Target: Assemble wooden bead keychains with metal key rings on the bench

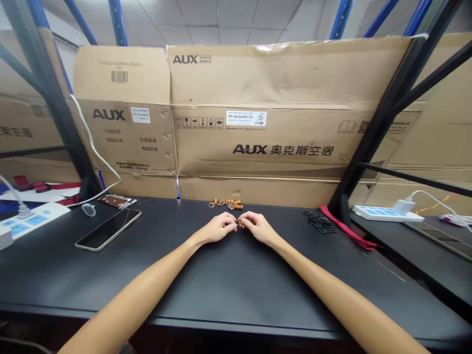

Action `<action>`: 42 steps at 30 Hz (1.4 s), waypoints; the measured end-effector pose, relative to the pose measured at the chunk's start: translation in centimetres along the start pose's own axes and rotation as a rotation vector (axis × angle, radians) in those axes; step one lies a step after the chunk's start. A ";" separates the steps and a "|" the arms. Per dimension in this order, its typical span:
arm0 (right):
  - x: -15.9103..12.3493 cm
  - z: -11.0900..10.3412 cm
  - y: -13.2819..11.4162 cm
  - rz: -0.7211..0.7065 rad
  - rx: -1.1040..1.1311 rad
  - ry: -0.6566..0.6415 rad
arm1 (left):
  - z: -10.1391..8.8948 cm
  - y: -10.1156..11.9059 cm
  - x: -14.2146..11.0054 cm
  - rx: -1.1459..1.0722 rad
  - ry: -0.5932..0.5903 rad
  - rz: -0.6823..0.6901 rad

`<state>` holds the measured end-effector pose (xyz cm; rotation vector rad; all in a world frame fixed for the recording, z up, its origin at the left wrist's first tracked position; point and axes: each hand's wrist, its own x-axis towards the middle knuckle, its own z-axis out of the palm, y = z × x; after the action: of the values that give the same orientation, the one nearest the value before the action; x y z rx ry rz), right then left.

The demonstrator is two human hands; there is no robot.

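My left hand [218, 228] and my right hand [258, 228] meet just above the middle of the black table, fingertips almost touching. The right thumb and fingers pinch a small brown beaded charm [241, 223]. At the left fingertips, closed in a pinch, a tiny pale bit shows; what it belongs to is too small to tell. Just beyond the hands lies a loose cluster of similar orange-brown beaded charms [229, 203], some with rings. A pile of black ring-like or clip-like pieces [320, 222] lies to the right.
The black table [206, 290] carries a phone [110, 229], a brown packet [117, 201] and a white power strip [35, 221] on the left. A red strap [348, 228] lies by the right rack post [368, 128]. Cardboard [287, 83] walls the back.
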<state>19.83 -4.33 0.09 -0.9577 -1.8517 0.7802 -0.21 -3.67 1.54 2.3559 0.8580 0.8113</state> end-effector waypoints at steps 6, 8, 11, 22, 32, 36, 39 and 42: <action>0.3 -0.9 1.6 0.053 -0.206 0.120 | 0.0 -0.3 0.0 0.104 0.054 -0.002; 0.2 -0.9 1.8 0.059 -0.267 0.147 | -0.1 -0.7 0.0 0.213 0.108 -0.005; 0.1 -0.9 1.7 0.036 -0.376 0.176 | -0.4 -1.3 -0.2 0.420 0.175 -0.056; -0.7 -0.2 -0.3 -0.042 -0.841 0.061 | -0.5 -2.4 1.6 0.778 0.098 -0.002; -0.7 -1.2 -0.3 0.092 -1.038 0.089 | 1.2 -2.2 4.8 0.836 -0.035 0.056; -1.0 -1.0 -0.7 -0.065 -1.059 0.159 | 1.0 -1.0 2.2 0.677 -0.015 0.108; -1.2 -0.3 -1.1 -0.231 -0.993 0.084 | 0.7 -0.5 0.1 0.456 0.017 0.151; -1.4 0.4 -1.2 -0.286 -0.934 -0.016 | 0.3 -0.3 -0.9 0.317 0.053 0.136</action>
<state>19.50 -6.17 0.36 -1.1789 -2.3258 -0.3124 -0.74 -4.15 0.80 2.7056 0.9129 0.8474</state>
